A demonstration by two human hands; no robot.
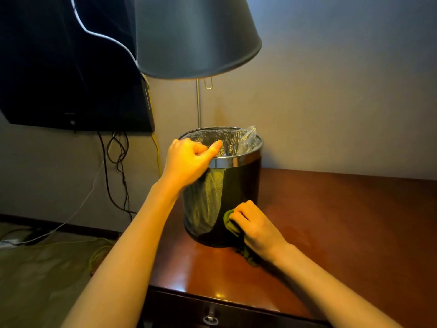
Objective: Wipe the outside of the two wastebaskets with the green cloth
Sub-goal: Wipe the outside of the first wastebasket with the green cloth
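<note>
The bin (238, 185) stands on the table (331, 221), near its left edge. The right hand (256, 229) presses the bunched green cloth (230, 223) low on its side. The left hand (189, 162) grips the rim. A hard push might slide the bin off that edge.

no legible text, labels or numbers anywhere

We see open reddish-brown wooden desktop (343, 221) right of the black chrome-rimmed cylindrical wastebasket (243, 183). Just behind it stands 1 thin metal lamp pole (198, 102); a dark conical lampshade (189, 36) overhangs.
</note>
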